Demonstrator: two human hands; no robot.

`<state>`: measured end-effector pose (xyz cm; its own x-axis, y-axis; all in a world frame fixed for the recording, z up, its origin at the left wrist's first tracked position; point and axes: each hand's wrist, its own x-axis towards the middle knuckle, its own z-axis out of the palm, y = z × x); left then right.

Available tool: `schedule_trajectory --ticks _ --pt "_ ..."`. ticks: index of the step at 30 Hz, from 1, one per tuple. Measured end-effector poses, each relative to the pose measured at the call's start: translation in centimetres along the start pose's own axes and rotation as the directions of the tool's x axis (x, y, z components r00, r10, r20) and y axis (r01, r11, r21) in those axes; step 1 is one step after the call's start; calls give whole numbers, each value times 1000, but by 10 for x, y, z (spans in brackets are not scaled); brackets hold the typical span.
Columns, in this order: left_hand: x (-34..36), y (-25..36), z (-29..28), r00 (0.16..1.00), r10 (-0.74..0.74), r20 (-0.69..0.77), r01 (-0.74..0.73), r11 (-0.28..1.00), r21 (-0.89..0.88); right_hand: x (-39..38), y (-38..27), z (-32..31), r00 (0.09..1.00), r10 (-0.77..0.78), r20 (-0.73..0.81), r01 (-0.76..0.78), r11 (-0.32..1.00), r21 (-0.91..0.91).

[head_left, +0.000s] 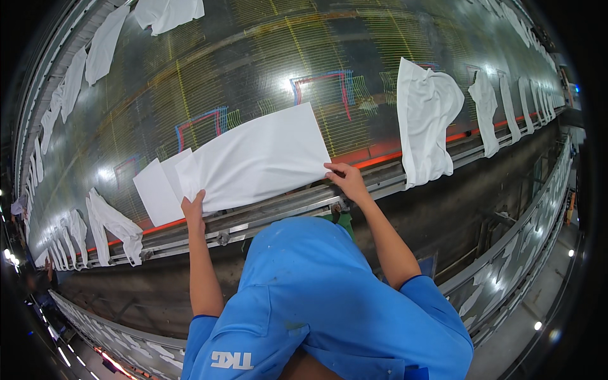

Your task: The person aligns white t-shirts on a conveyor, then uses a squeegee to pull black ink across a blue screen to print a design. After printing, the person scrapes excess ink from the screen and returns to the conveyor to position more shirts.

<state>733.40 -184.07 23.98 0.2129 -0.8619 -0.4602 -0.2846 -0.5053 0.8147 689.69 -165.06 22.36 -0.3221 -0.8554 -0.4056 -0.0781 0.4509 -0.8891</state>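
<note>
A white cut fabric panel (259, 155) lies lengthwise along the near edge of a long dark table, with soft wrinkles across it. My left hand (194, 208) pinches its near left corner between thumb and fingers. At its right end, my right hand (346, 178) grips the near corner between thumb and fingertips. Flat white pieces (153, 191) stick out past the panel's left end; whether they are separate layers I cannot tell. Beyond the panel, red, blue and yellow guide lines (323, 76) mark the table.
A rumpled white fabric piece (427, 117) hangs over the table edge at right, with several more beyond. Others (114, 221) drape at left and along the far side (106, 44). A metal rail (380, 188) borders the table (234, 47). Another table (506, 253) stands behind at right.
</note>
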Motion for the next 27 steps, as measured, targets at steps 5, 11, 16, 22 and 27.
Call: schedule_trajectory --ticks 5,11,16,22,27 --pt "-1 -1 1 1000 -15 0 15 1000 2 -4 -2 -1 1000 3 -6 -3 999 -41" --pt "1 -3 2 999 -34 -5 33 999 -7 -6 -5 0 1000 -23 -19 23 1000 -17" --pt "3 -5 1 1000 -23 8 23 1000 -6 -7 -4 0 1000 -9 -21 8 999 -31" --pt "3 -3 1 999 -53 -2 53 999 9 -7 -5 0 1000 -4 -13 3 999 -52" --pt "1 -5 -1 999 -41 9 41 999 -17 -12 -9 1 1000 -2 -7 2 998 -62"
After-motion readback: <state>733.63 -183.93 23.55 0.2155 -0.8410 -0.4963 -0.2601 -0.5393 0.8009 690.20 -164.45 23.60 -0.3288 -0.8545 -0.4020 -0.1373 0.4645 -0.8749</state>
